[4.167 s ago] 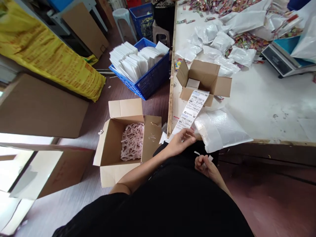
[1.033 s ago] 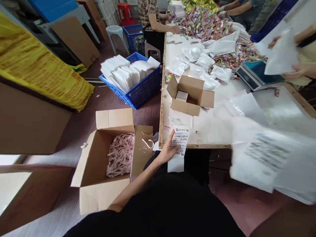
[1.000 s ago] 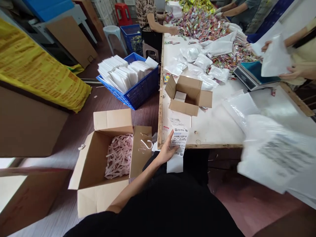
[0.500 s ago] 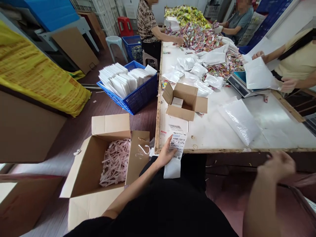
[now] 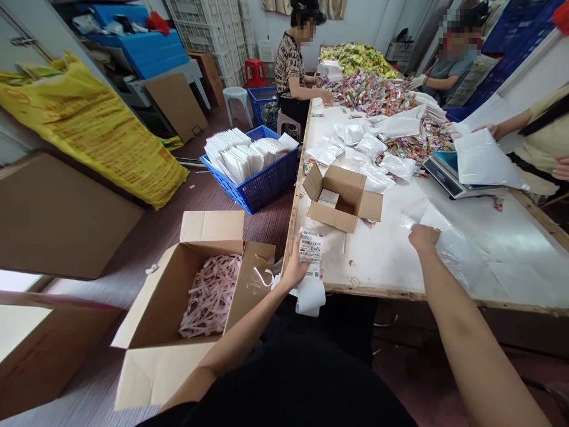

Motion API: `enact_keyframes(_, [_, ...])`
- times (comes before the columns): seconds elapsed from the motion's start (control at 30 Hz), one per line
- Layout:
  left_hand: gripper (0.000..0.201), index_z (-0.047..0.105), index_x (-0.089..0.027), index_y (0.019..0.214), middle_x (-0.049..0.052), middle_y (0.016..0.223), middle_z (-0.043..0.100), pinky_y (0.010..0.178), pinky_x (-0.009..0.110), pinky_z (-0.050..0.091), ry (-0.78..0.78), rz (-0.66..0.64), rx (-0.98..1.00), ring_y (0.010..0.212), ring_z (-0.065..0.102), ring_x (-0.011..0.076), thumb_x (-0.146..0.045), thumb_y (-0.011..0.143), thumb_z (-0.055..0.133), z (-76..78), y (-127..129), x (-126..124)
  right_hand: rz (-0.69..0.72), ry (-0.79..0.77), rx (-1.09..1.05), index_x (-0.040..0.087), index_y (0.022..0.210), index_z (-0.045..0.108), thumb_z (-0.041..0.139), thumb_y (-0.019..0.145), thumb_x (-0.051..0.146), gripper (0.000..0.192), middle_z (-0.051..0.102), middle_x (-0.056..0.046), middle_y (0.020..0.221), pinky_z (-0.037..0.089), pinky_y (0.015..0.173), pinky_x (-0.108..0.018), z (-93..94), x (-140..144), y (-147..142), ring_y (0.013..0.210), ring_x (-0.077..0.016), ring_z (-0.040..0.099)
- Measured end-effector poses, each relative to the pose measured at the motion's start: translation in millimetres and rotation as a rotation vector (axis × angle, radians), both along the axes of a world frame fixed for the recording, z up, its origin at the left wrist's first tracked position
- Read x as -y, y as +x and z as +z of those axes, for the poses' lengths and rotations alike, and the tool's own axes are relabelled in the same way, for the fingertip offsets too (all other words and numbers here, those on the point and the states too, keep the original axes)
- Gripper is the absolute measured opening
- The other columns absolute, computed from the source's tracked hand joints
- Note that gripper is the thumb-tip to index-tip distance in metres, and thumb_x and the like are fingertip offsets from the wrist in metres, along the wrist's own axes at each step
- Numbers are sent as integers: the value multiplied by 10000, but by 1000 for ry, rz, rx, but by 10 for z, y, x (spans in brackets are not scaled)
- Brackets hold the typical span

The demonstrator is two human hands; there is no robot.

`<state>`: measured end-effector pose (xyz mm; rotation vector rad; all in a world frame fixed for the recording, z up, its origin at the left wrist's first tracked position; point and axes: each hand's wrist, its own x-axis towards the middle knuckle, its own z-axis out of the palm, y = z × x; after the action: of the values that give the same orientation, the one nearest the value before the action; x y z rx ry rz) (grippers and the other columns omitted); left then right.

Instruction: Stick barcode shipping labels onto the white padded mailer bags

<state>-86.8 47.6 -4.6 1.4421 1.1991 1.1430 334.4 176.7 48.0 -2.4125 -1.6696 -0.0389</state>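
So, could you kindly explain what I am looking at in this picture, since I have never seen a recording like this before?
There is no machine here. The picture comes from a camera worn on a person's head, looking forward and down, so the two bare arms at the bottom are the wearer's own. The left hand holds a strip of printed labels at the table edge. The right hand rests on a clear plastic bag lying on the table. Also on the table are a small open cardboard box, white pouches, a heap of coloured sweets and a scale. On the floor stand a larger box of pink paper shreds and a blue crate of envelopes. Other people work at the far side.
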Motion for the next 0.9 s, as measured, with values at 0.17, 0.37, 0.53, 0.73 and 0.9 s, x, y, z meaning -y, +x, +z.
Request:
enact_keyframes(0.17, [921, 135, -217, 1594, 122, 1679, 166, 1272, 487, 110, 7, -70, -17, 1558, 152, 247, -85, 777, 539, -93, 19, -123, 89, 46, -17, 145, 910, 663, 513, 792, 204, 200, 654, -150, 956, 357, 902, -422, 164, 382, 63, 932, -262, 539])
enact_keyframes(0.37, [951, 103, -163, 1589, 184, 1668, 146, 1252, 529, 189, -6, 36, -121, 1545, 159, 343, -30, 761, 550, -117, 103, -235, 295, 468, -143, 234, 827, 566, 533, 818, 363, 134, 627, -71, 876, 426, 855, -382, 352, 1613, -58, 893, -256, 539])
enact_keyframes(0.53, [988, 119, -161, 1585, 180, 1680, 72, 1265, 545, 126, 36, 91, -294, 1561, 53, 341, 13, 715, 555, -232, 179, -23, 332, 311, -55, 236, 780, 587, 479, 800, 208, 113, 663, -70, 860, 416, 804, -394, 29, 2634, -201, 883, -269, 576])
enact_keyframes(0.73, [981, 79, -214, 1596, 131, 1683, 115, 1267, 558, 70, 56, 101, -288, 1554, 76, 362, -49, 767, 578, -215, 224, 153, 105, 360, 29, 213, 908, 666, 427, 859, 177, 246, 701, -112, 1049, 385, 906, -466, 39, 2903, -557, 1063, -315, 586])
enact_keyframes(0.9, [1034, -2, -178, 1592, 173, 1672, 125, 1263, 539, 136, -11, 95, -142, 1536, 153, 390, -127, 787, 646, -201, 171, 172, 263, 365, -310, 208, 1005, 653, 418, 961, 330, 269, 692, -116, 1018, 442, 939, -436, 74, 2673, -1167, 1007, -266, 615])
